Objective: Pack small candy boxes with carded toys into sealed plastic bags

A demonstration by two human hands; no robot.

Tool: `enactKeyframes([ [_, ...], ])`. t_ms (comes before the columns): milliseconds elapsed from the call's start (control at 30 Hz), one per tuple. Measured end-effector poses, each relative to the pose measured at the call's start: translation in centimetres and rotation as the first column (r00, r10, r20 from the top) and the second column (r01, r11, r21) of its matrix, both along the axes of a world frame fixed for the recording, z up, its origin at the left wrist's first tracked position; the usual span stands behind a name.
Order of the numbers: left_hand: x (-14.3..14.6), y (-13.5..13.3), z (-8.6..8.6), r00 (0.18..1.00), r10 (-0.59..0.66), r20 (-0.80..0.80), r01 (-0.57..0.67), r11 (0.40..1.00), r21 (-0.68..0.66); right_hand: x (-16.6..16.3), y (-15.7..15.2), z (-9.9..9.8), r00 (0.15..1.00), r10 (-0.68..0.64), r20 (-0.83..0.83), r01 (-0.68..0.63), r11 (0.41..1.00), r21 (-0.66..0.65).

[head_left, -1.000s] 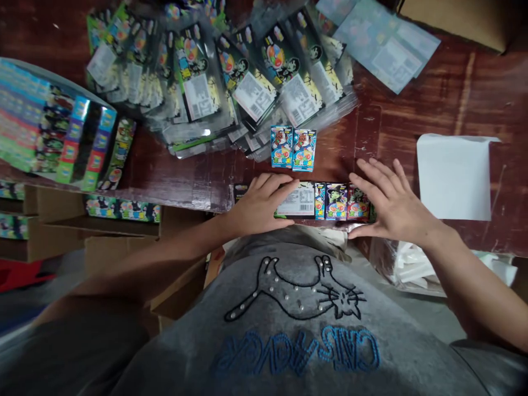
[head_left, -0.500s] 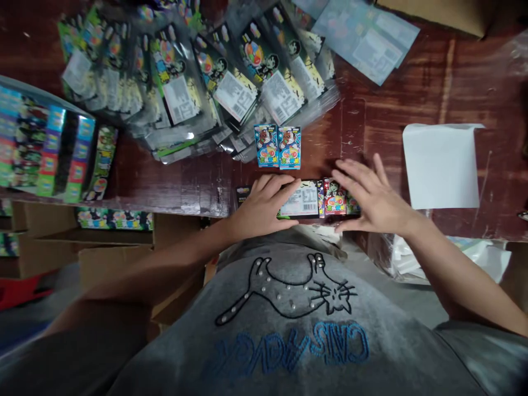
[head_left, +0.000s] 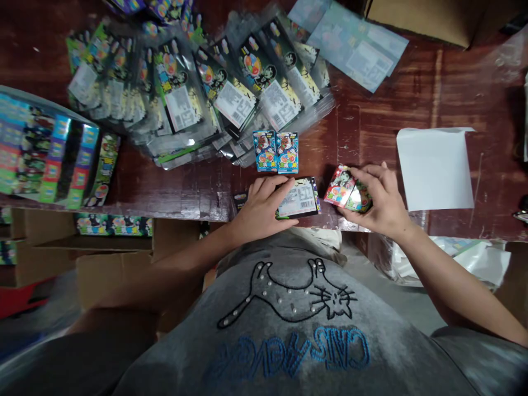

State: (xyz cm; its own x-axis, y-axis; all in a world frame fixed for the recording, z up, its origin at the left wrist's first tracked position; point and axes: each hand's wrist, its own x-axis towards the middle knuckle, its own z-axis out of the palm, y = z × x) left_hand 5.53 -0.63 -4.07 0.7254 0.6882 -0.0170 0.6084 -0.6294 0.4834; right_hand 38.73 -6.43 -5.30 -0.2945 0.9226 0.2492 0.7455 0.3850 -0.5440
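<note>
Near the table's front edge, my left hand (head_left: 264, 206) lies across a flat black printed pack (head_left: 300, 197) with a white barcode label. Its fingers are at the pack's far side and its thumb at the near side. To the right, my right hand (head_left: 381, 198) grips two small boxes side by side, a red one (head_left: 339, 186) and a green one (head_left: 361, 199), which are tilted. The fingers partly cover the green box. Beyond my left hand, two small blue boxes (head_left: 275, 151) stand next to each other. A purple edge shows at the black pack's right end.
Many clear plastic sleeves with printed cards (head_left: 181, 93) spread over the far left. Stacked colourful boxes (head_left: 49, 148) stand at the left. A white paper sheet (head_left: 436, 169) lies at the right, and a cardboard box (head_left: 421, 19) is behind. Pale blue sheets (head_left: 363, 49) lie near it.
My right hand has closed on the red and green boxes and drawn them apart from the black pack, turning them. My left hand has stayed nearly in place on the pack.
</note>
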Motion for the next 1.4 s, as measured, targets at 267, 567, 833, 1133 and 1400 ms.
enactKeyframes([
  [267, -0.8, 1.3, -0.1, 0.995, -0.099, 0.010, 0.100, 0.995, -0.022, 1.0, 0.9, 0.3, 0.947, 0.314, -0.073, -0.322, 0.930, -0.177],
  [567, -0.3, 0.9, 0.3, 0.988, -0.153, 0.021, 0.153, 0.988, 0.016, -1.2, 2.5, 0.1, 0.947, 0.320, -0.028, -0.320, 0.936, -0.146],
  [833, 0.4, 0.3, 0.4, 0.997, -0.060, -0.046, 0.061, 0.998, 0.004, 0.6, 1.4, 0.5, 0.963, 0.271, -0.009, -0.266, 0.937, -0.225],
  [1133, 0.7, 0.1, 0.3, 0.997, -0.071, -0.024, 0.070, 0.997, -0.019, 2.3, 1.8, 1.3, 0.973, 0.226, -0.042, -0.229, 0.952, -0.205],
  [1400, 1.0, -0.2, 0.4, 1.000, -0.016, -0.010, 0.015, 0.999, -0.044, 0.4, 1.1, -0.1, 0.977, 0.211, -0.034, -0.214, 0.959, -0.186],
])
